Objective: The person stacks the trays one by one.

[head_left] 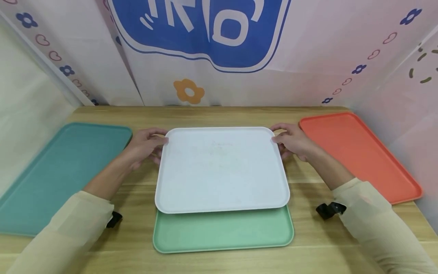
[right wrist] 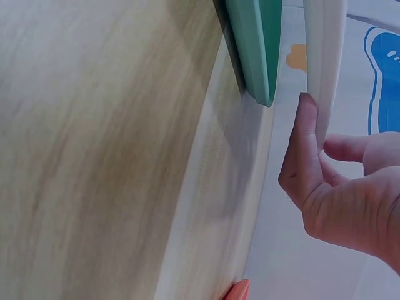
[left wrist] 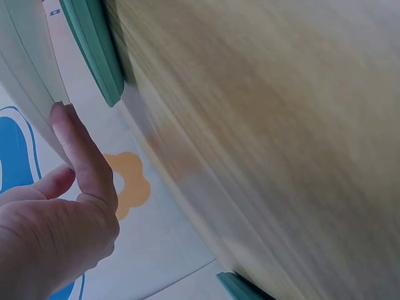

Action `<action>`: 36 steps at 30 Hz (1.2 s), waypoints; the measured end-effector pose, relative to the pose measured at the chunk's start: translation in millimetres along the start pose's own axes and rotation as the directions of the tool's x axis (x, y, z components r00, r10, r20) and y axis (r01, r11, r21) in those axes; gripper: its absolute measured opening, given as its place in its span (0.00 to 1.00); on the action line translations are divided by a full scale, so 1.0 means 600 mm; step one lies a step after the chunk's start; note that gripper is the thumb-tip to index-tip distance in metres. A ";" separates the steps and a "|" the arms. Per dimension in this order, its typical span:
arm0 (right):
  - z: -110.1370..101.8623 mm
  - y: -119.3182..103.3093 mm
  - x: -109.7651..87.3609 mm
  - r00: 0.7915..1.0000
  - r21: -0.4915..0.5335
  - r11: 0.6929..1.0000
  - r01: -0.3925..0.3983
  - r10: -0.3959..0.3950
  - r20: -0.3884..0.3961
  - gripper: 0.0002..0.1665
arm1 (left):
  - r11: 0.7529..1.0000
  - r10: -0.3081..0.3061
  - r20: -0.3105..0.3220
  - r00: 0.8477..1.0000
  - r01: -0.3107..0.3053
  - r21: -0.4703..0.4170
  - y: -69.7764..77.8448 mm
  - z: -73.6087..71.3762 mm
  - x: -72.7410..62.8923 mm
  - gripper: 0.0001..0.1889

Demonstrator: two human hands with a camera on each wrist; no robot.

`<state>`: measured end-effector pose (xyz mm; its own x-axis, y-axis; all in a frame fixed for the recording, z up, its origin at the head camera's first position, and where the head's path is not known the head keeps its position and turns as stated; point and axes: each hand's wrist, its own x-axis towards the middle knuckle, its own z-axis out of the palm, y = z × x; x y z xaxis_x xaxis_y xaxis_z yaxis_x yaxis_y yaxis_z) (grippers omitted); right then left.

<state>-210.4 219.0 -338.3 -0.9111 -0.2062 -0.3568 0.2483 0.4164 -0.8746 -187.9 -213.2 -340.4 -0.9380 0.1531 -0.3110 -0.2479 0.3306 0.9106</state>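
Both hands hold a white tray (head_left: 222, 171) by its short sides, near the far corners. My left hand (head_left: 145, 146) grips the left edge, thumb on top and fingers beneath; the left wrist view shows this hand (left wrist: 69, 206) pinching the rim. At the opposite edge my right hand (head_left: 292, 142) pinches the tray the same way, and the right wrist view has its fingertips (right wrist: 306, 119) under the white tray (right wrist: 325, 62). Below lies a light green tray (head_left: 224, 232), mostly hidden by the white one. A gap separates the two trays in the right wrist view.
On the left of the wooden table (head_left: 219, 262) lies a teal tray (head_left: 68, 171), partly behind the left forearm. An orange-red tray (head_left: 362, 156) lies at an angle on the right. A printed white sheet (head_left: 291, 87) stands behind the table.
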 end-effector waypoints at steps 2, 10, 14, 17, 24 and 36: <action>0.000 0.000 -0.001 1.000 -0.001 1.000 0.006 -0.006 0.006 0.26 | 1.000 -0.004 0.005 1.000 0.004 -0.009 0.000 0.000 -0.001 0.26; -0.004 0.002 -0.005 1.000 -0.033 0.999 0.008 -0.008 0.009 0.24 | 1.000 -0.007 0.022 1.000 0.007 -0.028 0.001 0.002 -0.003 0.25; -0.004 0.002 -0.006 1.000 -0.047 0.999 0.012 -0.012 0.008 0.24 | 1.000 0.003 0.023 1.000 -0.002 -0.030 0.000 0.001 -0.004 0.24; -0.003 0.002 -0.007 1.000 -0.053 0.999 0.009 -0.009 0.001 0.25 | 1.000 0.008 0.026 1.000 -0.007 -0.022 0.000 0.001 -0.005 0.24; 0.000 0.001 -0.009 1.000 -0.076 0.997 0.013 -0.015 -0.027 0.23 | 1.000 0.020 0.049 0.999 -0.019 -0.022 0.002 -0.002 -0.006 0.22; 0.000 -0.003 -0.019 1.000 -0.078 0.997 -0.017 0.015 -0.022 0.23 | 0.999 0.024 0.078 0.997 -0.022 -0.027 -0.002 -0.001 -0.011 0.22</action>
<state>-200.5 220.5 -333.0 -0.9141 -0.1804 -0.3631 0.2373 0.4881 -0.8399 -181.6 -215.1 -339.1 -0.9220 0.2334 -0.3090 -0.2335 0.3014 0.9245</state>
